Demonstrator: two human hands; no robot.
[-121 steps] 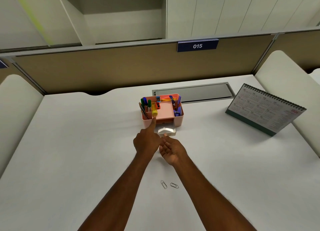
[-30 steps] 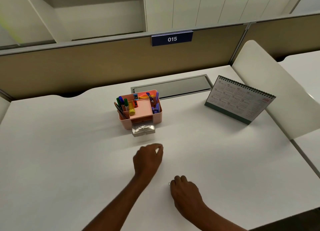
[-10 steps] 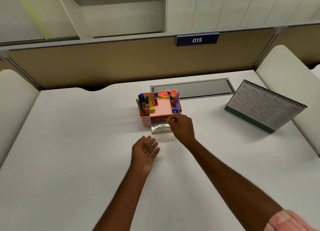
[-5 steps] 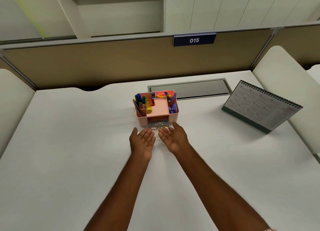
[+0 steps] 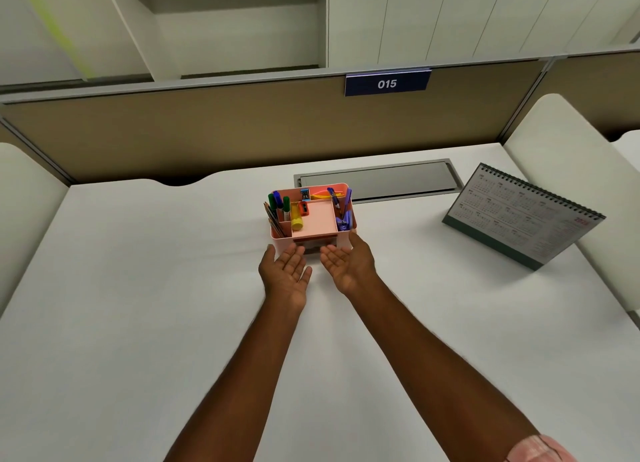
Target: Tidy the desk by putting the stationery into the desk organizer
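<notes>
A pink desk organizer point(image 5: 317, 217) stands at the middle of the white desk point(image 5: 138, 305). Its compartments hold markers and pencils point(image 5: 278, 207) on the left, a yellow highlighter point(image 5: 296, 221), a small orange item, and a purple stapler with pens point(image 5: 343, 215) on the right. My left hand point(image 5: 285, 274) and my right hand point(image 5: 348, 262) lie side by side right in front of it, palms up and fingers straight, fingertips at its lower front where the clear drawer sits pushed in. Neither hand holds anything.
A spiral desk calendar point(image 5: 523, 215) stands at the right. A grey cable hatch point(image 5: 381, 181) lies behind the organizer. A tan partition point(image 5: 207, 132) with a blue 015 label point(image 5: 387, 83) closes the back, and white side panels flank the desk.
The clear drawer that stuck out of the organizer's front has slid in. Both hands moved forward together to the organizer's front, palms up.
</notes>
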